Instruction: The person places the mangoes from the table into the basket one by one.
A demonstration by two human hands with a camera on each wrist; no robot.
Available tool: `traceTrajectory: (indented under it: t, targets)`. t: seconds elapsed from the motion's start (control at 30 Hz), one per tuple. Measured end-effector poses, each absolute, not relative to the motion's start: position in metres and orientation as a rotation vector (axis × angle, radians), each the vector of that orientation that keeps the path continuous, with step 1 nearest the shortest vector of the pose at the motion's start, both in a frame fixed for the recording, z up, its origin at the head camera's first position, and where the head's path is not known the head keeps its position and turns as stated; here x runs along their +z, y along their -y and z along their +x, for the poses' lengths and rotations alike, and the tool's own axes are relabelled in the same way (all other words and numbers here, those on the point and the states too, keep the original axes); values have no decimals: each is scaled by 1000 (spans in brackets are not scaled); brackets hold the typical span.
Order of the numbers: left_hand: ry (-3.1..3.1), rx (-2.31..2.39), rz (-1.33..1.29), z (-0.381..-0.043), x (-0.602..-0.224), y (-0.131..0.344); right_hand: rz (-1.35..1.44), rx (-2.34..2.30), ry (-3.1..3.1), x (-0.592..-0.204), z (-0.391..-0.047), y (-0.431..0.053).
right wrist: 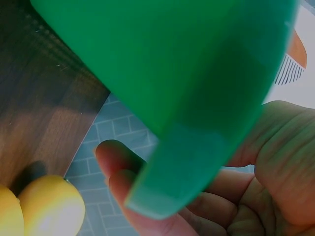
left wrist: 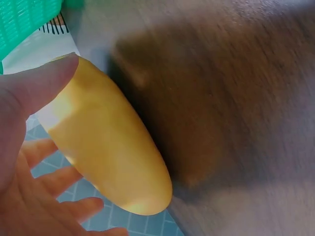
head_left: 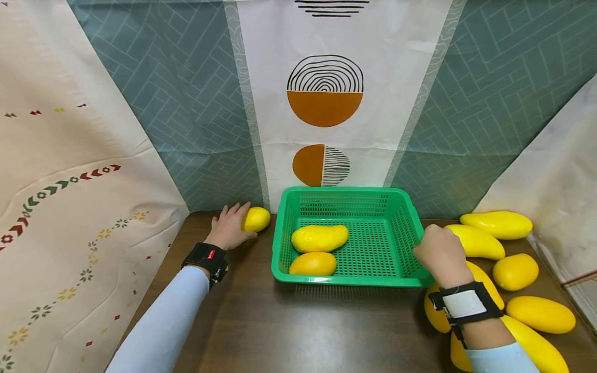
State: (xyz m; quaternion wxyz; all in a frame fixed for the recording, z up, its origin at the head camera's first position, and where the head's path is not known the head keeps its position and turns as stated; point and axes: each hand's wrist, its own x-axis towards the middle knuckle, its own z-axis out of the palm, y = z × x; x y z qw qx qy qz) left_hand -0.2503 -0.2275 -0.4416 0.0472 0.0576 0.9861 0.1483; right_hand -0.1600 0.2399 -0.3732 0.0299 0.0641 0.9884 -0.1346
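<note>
My left hand point(head_left: 229, 228) is at a yellow mango point(head_left: 256, 219) on the table's back left. In the left wrist view its thumb lies across one end of that mango point(left wrist: 108, 142), while the spread fingers point(left wrist: 61, 179) extend along the far side. With curled fingers my right hand point(head_left: 440, 254) grips the right rim of the green basket point(head_left: 350, 281). The right wrist view shows fingers bent under that rim point(right wrist: 182, 172) and the thumb on its other side. Two mangoes, a long one point(head_left: 319, 239) and a shorter one point(head_left: 313, 264), lie in the basket's left half.
Several more mangoes lie along the table's right side, among them one at the back point(head_left: 496, 225) and one nearer the front point(head_left: 541, 314); my right forearm crosses over some. A patterned cloth point(head_left: 200, 103) hangs behind the brown table point(head_left: 303, 331).
</note>
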Motion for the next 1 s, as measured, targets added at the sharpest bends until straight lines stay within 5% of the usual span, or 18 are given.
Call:
traceTrajectory:
  t: [1.0]
  targets:
    - [-3063, 510, 173, -239, -443, 242, 183, -424, -3064, -374, -158, -239]
